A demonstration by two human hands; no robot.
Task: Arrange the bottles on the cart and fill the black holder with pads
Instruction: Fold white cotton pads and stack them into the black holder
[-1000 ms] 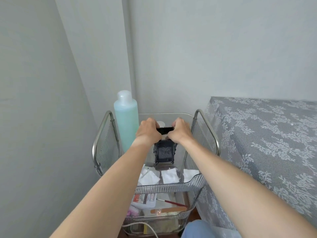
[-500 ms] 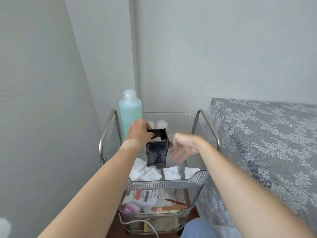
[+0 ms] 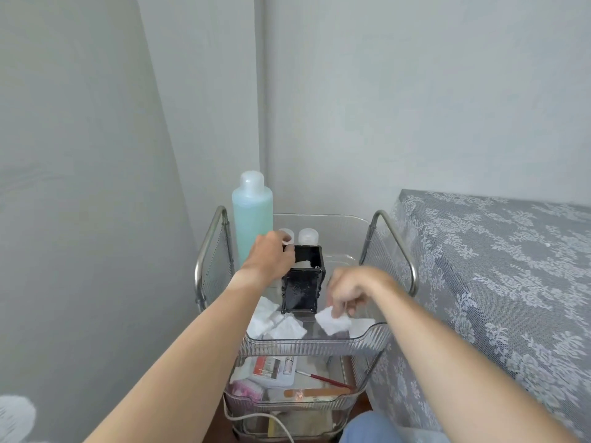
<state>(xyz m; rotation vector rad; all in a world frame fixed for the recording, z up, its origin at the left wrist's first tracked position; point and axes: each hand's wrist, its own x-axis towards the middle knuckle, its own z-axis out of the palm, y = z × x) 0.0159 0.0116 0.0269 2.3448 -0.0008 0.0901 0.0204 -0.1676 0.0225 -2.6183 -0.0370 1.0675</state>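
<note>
A black square holder (image 3: 302, 287) stands upright in the clear top tray (image 3: 315, 345) of the cart. My left hand (image 3: 271, 260) grips its upper left rim. To the holder's right, my right hand (image 3: 348, 290) pinches a white pad (image 3: 331, 321) by its upper edge, just above the tray floor. More white pads (image 3: 276, 321) lie loose in front of the holder on the left, and one pad (image 3: 361, 326) lies at the right. A tall turquoise bottle (image 3: 252, 215) stands at the tray's back left. Two small white-capped bottles (image 3: 308, 236) stand behind the holder.
Metal handles (image 3: 398, 238) rise on both sides of the cart. The lower shelf (image 3: 287, 401) holds a small box, a red-handled brush, a nail file and a pink item. A table under a grey lace cloth (image 3: 499, 266) is close on the right. Walls close in behind and left.
My right hand left the holder's rim, dropped down to the right and took hold of a white pad. My left hand stayed on the holder.
</note>
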